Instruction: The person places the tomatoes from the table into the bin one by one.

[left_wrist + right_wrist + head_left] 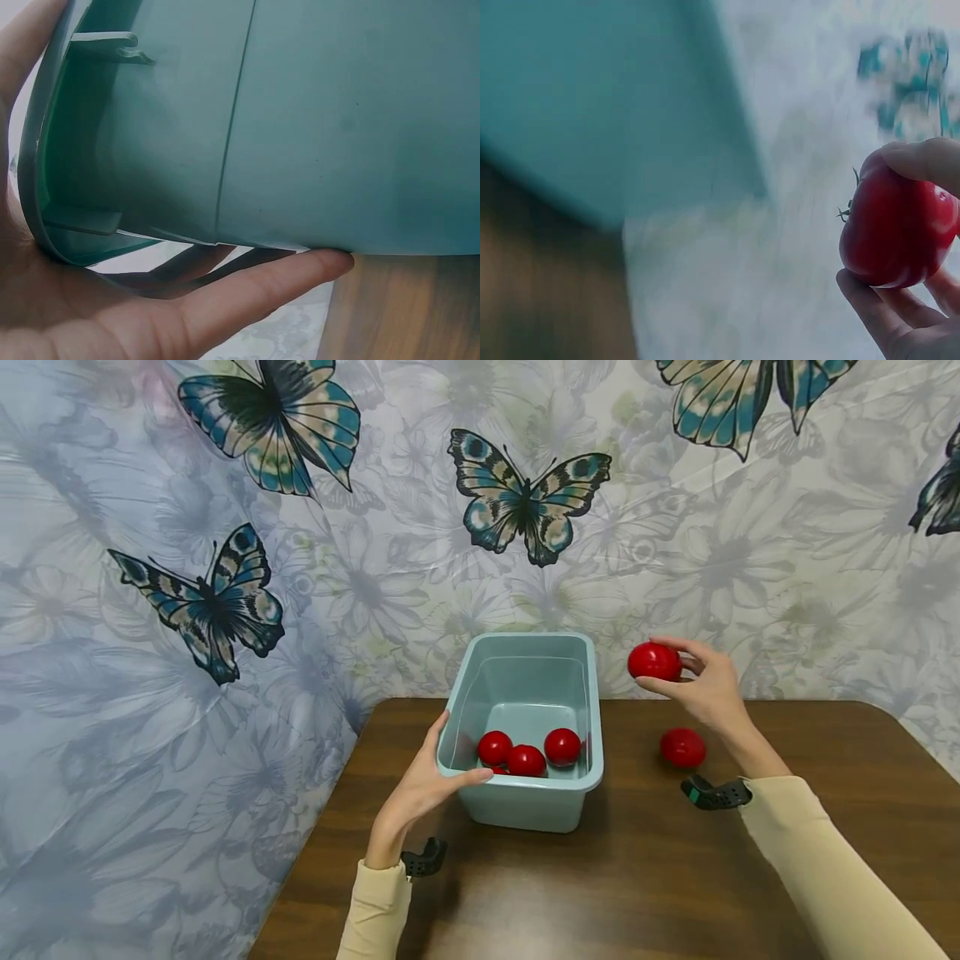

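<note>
My left hand [420,785] grips the pale blue-green plastic bin [528,802] at its near left corner, thumb over the front rim and fingers along the outer side. The left wrist view shows those fingers under the rim, against the bin's wall [315,135]. Several red tomatoes [562,747] lie at the near end inside it, one mostly hidden by the front wall. To the right of the bin, above the table, my right hand [705,685] holds a red tomato [654,662] between thumb and fingers. A small green stem shows on this tomato [896,225] in the right wrist view.
Another red tomato [682,748] lies on the brown wooden table [637,877], below my right hand. A butterfly-patterned cloth [405,568] hangs behind and left of the table. Black bands [716,793] circle both wrists.
</note>
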A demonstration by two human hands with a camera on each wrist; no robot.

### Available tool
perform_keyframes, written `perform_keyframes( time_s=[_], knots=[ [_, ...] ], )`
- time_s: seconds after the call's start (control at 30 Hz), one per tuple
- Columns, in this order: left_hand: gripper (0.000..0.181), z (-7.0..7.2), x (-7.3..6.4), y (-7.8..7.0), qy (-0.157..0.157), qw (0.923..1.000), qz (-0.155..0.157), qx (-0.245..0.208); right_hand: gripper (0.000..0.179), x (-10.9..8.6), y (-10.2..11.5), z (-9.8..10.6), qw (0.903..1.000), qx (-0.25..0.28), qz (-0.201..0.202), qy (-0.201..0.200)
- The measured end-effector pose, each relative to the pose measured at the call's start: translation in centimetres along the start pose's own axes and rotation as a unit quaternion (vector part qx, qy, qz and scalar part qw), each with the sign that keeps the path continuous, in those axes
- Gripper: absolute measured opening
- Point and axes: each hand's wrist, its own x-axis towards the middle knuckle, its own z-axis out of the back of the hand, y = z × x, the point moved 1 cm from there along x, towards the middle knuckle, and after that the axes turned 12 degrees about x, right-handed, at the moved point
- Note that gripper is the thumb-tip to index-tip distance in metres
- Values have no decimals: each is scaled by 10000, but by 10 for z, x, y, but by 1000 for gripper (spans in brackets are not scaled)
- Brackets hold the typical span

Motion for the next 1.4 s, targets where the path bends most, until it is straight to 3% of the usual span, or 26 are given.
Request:
perform_keyframes(
  time_s=[0.23,0.4,0.63,0.87,1.17,1.4],
  knots=[
    [120,-9,4,-2,48,10000,48,60,57,17,33,-73,9937,975,234,494],
    [119,-16,7,-5,183,9997,-130,-133,56,27,43,-102,9913,1095,292,668],
    [119,-22,9,-11,256,9996,-118,-76,57,30,36,-102,9906,1127,233,739],
    [118,-14,3,-8,65,9999,55,59,58,30,33,-104,9930,856,213,789],
    [117,-7,-1,-5,2,10000,55,-30,56,34,38,-109,9868,1293,594,780],
    [116,-3,-1,-2,-39,10000,-46,-79,57,33,35,-107,9865,1304,421,893]
  ],
)
